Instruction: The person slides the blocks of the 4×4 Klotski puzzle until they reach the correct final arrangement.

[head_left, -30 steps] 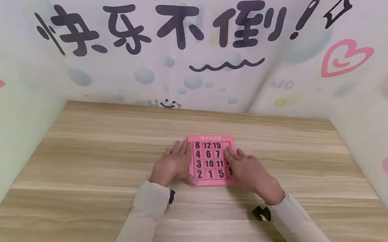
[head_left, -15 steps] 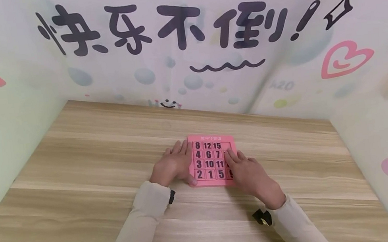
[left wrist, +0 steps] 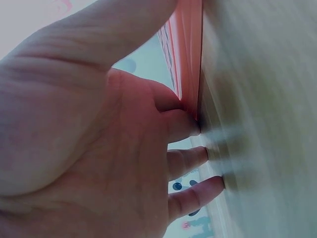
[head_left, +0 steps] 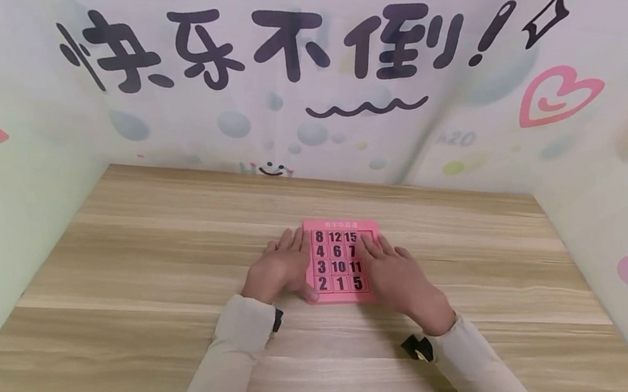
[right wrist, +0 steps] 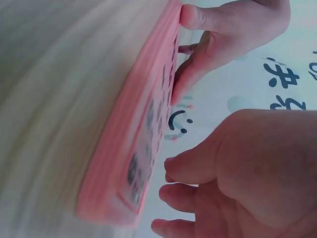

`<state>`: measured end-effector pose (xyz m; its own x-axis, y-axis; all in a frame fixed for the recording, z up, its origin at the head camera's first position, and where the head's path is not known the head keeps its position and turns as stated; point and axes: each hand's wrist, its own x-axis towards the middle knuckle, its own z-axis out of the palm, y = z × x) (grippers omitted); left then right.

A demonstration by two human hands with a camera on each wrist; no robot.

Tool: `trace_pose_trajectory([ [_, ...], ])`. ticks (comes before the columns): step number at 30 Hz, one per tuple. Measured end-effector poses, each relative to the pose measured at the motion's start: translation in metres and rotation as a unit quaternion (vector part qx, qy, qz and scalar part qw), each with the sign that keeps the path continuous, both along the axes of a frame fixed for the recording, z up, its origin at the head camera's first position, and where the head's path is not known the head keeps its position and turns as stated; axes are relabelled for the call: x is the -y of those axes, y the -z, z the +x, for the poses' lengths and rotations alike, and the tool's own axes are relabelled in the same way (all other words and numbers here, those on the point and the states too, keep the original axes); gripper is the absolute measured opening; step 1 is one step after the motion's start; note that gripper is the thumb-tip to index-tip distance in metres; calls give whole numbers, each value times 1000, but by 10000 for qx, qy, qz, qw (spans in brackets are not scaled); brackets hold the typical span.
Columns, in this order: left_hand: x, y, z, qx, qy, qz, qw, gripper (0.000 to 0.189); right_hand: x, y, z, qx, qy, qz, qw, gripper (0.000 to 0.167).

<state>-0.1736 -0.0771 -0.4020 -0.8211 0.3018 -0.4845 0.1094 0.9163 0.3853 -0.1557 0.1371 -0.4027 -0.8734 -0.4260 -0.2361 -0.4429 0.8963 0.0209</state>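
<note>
A pink sliding number puzzle (head_left: 337, 259) lies flat on the table, with rows of black-numbered tiles in its frame. My left hand (head_left: 278, 268) rests along its left edge, thumb at the near left corner. In the left wrist view, that hand's extended fingers (left wrist: 195, 196) reach down to the tabletop beside the frame's side wall (left wrist: 190, 54). My right hand (head_left: 399, 277) lies over the puzzle's right column, fingers extended, fingertips near the 15 and 7 tiles. It hides most of that column. Part of a gap shows at the top right corner.
The wooden table (head_left: 152, 253) spreads around the puzzle. A white printed backdrop (head_left: 178, 127) with large black characters and pink hearts rises behind it, and pale walls close in both sides. Black straps with small devices sit at both wrists.
My right hand has shifted slightly left over the puzzle, and its fingertips have moved a little toward the top. The 9 tile at lower right is now covered. My left hand stays put.
</note>
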Motion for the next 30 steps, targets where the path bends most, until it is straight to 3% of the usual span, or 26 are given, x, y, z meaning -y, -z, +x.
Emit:
trace_pose_trajectory([
  [16,-1,2,-2,-76,221,-267,9994,119,52,0,-18,199,-326,232,9990,53],
  [22,0,1,-1,-95,290,-257,9992,120,58,2,-21,185,-450,470,9977,53],
  [30,-1,0,-1,-76,254,-196,9995,121,55,5,-23,160,-565,414,9974,56],
])
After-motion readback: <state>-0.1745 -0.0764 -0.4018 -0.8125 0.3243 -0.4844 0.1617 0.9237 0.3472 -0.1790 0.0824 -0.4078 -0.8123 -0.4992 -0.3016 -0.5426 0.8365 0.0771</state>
